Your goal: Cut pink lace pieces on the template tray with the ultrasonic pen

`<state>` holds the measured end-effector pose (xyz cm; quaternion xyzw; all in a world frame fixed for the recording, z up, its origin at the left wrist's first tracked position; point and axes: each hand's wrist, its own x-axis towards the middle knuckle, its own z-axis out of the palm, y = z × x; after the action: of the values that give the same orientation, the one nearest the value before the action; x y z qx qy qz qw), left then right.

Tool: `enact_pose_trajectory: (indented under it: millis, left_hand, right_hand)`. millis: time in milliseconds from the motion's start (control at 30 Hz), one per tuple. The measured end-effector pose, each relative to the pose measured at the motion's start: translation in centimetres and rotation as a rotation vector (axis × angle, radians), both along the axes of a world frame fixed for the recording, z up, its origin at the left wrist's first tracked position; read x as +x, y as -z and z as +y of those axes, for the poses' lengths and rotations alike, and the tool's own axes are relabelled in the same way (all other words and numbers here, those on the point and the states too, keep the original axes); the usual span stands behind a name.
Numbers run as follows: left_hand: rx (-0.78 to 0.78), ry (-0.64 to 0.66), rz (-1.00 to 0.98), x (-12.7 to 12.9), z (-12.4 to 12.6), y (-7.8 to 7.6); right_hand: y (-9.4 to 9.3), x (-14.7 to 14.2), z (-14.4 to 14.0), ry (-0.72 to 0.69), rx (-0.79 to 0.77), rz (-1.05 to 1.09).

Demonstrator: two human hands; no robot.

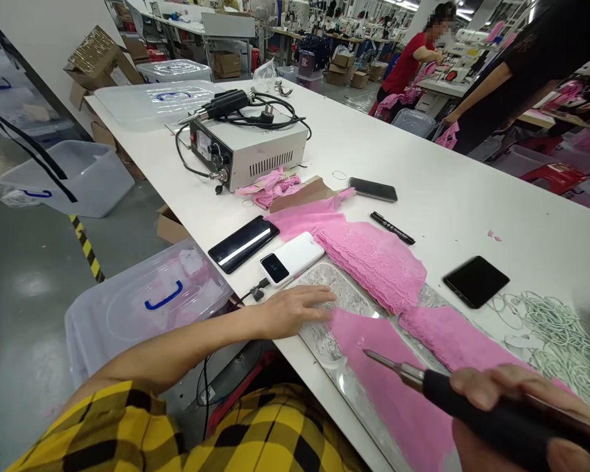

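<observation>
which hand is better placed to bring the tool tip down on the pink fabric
Right. The right hand already grips the tool, whose tip hangs just over the pink fabric. The left hand lies flat, fingers touching the fabric's edge.

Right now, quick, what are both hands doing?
Left hand: open, flat on the pink fabric strip's edge.
Right hand: closed around the black-handled, metal-tipped hot cutting tool.

Power bank (291, 259) and phone (242, 243) just beyond the left grip (295, 311), bare worktop (472, 196) farther right, cord pile (555, 334) beside the right grip (516, 406)
</observation>
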<state>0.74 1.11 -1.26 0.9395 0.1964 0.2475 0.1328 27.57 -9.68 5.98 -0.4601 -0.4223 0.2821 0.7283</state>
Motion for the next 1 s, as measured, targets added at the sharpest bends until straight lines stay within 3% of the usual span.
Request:
enact_pose_trajectory:
  millis: [167, 333, 667, 1000]
  left_hand:
    - [0.231, -0.133, -0.151, 1.5, -3.7, -0.1]
    - [0.252, -0.205, -0.221, 3.2, -6.8, -0.4]
    - [0.270, -0.133, -0.171, 3.6, -6.9, 1.2]
    - [0.269, -0.129, -0.194, 3.7, -6.9, 1.2]
  right_hand:
    - [-1.0, -3.1, 2.8, -0.087, 0.080, -0.029]
    - [-0.5, -4.2, 4.4, -0.133, 0.085, -0.048]
    - [0.1, -5.6, 5.0, -0.207, 0.076, -0.053]
    - [0.2, -5.7, 5.0, -0.230, 0.075, -0.070]
